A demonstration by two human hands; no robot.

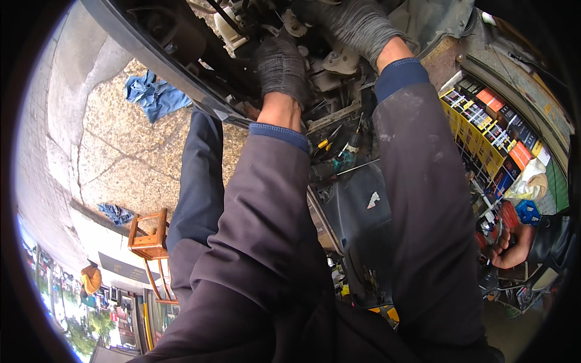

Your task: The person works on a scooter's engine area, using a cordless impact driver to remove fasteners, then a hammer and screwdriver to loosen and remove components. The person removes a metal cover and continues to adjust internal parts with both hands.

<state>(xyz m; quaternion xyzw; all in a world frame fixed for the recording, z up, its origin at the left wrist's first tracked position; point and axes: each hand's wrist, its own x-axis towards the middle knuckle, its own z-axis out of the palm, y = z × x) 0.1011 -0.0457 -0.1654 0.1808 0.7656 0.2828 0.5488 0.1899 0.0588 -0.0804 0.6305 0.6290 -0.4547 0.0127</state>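
Note:
My left hand [279, 72], in a grey knit glove, reaches into the dark underside of a vehicle part [181, 36] with a curved rim; its fingers are hidden among the parts. My right hand [363, 30], gloved the same, is higher and further right, beside a grimy metal bracket [339, 60], with its fingertips hidden. What either hand holds, if anything, cannot be made out. Below my hands lie yellow-and-black pliers [324, 145], a screwdriver [354, 142] and other small tools, above a black plastic panel [351, 212].
At the right are stacked yellow and dark boxes [478, 127], a crumpled pale cloth [526, 181] and another person's hand [508, 248] among tools. On the left, blue cloths [154, 97] and a wooden stool [147, 245] stand or lie on cracked concrete [121, 151], beside my leg.

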